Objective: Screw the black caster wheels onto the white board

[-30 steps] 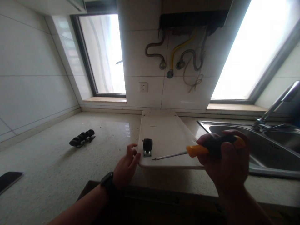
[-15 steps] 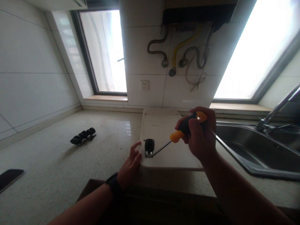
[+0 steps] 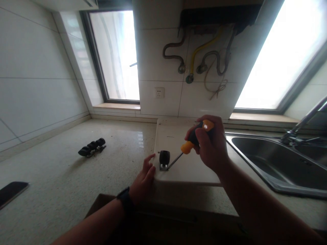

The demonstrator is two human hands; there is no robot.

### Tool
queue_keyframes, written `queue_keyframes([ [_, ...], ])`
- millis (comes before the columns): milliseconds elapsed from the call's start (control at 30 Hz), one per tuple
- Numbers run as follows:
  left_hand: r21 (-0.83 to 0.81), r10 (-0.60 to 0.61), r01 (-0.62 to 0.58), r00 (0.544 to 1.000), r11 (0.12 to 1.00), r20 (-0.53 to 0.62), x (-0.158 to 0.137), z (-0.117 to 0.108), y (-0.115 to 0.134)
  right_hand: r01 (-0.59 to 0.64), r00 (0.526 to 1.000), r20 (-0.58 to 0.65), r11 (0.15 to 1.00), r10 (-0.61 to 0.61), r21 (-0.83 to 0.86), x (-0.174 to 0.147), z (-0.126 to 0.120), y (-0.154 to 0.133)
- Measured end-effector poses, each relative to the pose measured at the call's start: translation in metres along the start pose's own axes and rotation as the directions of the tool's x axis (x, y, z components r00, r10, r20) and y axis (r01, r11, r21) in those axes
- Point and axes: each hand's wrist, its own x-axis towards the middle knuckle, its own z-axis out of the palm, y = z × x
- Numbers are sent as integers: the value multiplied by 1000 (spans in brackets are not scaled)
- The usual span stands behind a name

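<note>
Counter (image 3: 122,146) w/ board (image 3: 184,172); L hand (image 3: 143,177) fingers slightly apart at left edge. R hand (image 3: 214,149) fingers wrapped round screwdriver (image 3: 187,147), tip's moved to wheel (image 3: 164,157) plate (image 3: 161,168), prob engaged.

The board (image 3: 178,176) lies on the counter (image 3: 122,146), left of the sink (image 3: 270,161). A caster (image 3: 164,158) stands on it near its front left corner. Other casters (image 3: 92,146) rest left of the board; the wall (image 3: 158,61) behind holds a socket (image 3: 159,92).
</note>
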Motion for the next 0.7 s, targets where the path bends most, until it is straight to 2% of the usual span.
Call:
queue_keyframes([
  [200,-16,-3,3,1000,1000,4,2,0,-6,20,999,41,1000,-19,-17,6,5,-3],
  [367,-44,22,-21,1000,999,5,3,-1,-11,32,988,154,988,-8,-153,17,11,-6],
  [500,-101,61,-58,998,993,29,4,-1,-14,82,958,285,966,-9,-245,28,20,-9],
  [700,-146,80,-75,996,987,34,7,-2,-21,-13,893,430,961,136,-276,42,19,-22],
])
